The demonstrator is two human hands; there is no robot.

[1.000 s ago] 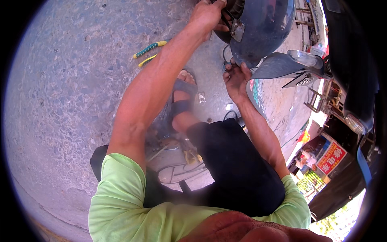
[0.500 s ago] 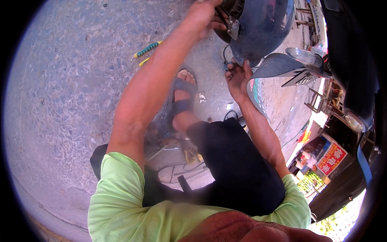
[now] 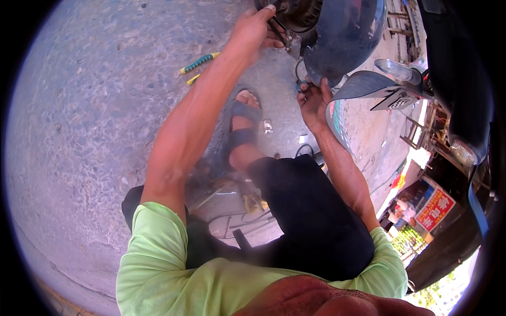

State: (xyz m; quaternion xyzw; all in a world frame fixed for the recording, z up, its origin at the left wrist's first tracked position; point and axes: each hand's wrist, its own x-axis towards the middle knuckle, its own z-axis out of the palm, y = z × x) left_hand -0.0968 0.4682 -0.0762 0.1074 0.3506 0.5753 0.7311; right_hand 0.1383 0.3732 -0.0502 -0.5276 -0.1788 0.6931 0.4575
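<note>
At the top, my left hand point(image 3: 251, 32) is closed round a dark metal bracket point(image 3: 279, 30) beside a ribbed round hub point(image 3: 303, 15). A dull metal plate point(image 3: 295, 46) sits at the bracket's lower end. Over the hub curves a dark, glossy fender point(image 3: 345, 39). To the right, my right hand point(image 3: 316, 102) has its thumb and fingers pinched on the fender's lower edge. By those fingertips are a small blue piece point(image 3: 300, 86) and a thin dark cable point(image 3: 297, 68).
Pliers with green-and-yellow handles point(image 3: 199, 63) lie on the stone-patterned ground left of my sandalled foot point(image 3: 246, 113). A grey curved panel with a lamp point(image 3: 395, 73) juts in at right. Hoses point(image 3: 232, 218) and a yellow-handled tool point(image 3: 254, 203) lie between my legs.
My left hand has shifted left and slightly nearer with the bracket, and more of the hub shows beside the fender. My right hand stays at the fender's edge.
</note>
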